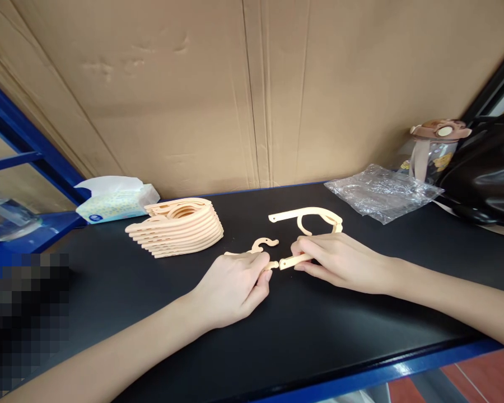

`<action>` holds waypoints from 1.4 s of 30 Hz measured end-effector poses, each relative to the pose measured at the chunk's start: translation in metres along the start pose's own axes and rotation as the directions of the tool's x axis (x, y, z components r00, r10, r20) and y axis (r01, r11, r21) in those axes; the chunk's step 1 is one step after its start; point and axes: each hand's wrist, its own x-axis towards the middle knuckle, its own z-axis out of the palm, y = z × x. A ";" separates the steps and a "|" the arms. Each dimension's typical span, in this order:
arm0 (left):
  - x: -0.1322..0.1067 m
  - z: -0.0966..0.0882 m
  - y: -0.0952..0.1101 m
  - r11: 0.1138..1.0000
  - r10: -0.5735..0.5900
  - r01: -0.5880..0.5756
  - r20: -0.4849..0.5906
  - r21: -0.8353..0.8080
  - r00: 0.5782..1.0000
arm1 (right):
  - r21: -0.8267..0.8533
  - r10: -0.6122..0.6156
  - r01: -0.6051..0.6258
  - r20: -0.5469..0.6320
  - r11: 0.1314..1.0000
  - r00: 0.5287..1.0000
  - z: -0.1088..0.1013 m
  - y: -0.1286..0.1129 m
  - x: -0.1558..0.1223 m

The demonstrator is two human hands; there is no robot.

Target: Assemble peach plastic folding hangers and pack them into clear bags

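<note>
Black tabletop [361,313], cardboard wall behind. Left hand [231,288] pinches hook piece [264,244], right hand [340,260] pinches curved hanger arm [306,214]; the piece ends nearly touch between the hands. Looks like the joining step; ends need lining up straight. Hanger stack [176,226] lies to the left.

Assembly bench in a workshop.
Blue metal framing [8,120] edges a black bench top [319,324] backed by cardboard [193,101]; a stack of identical plastic hanger parts [178,226] sits left of centre, loose hanger pieces [304,215] at centre.
</note>
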 end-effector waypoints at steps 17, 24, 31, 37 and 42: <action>0.002 -0.001 0.002 1.000 0.003 -0.002 0.048 -0.025 0.999 | 0.020 -0.027 0.027 0.003 0.999 1.000 0.001 -0.003 -0.001; 0.002 0.000 0.004 0.998 0.057 -0.058 0.035 0.034 0.998 | -0.004 -0.058 0.058 -0.010 0.998 0.998 0.006 -0.009 0.001; 0.001 0.000 0.004 0.999 0.045 -0.045 0.033 -0.018 0.998 | -0.057 -0.066 0.064 -0.046 0.996 0.997 0.007 -0.009 -0.001; 0.000 0.001 0.006 0.995 0.037 -0.038 0.011 0.091 0.999 | -0.018 -0.081 0.081 -0.032 0.997 0.996 0.006 -0.008 0.000; -0.001 0.002 0.006 0.989 0.046 -0.041 -0.031 0.139 0.998 | -0.046 -0.100 0.099 -0.017 0.994 0.995 0.005 -0.008 0.000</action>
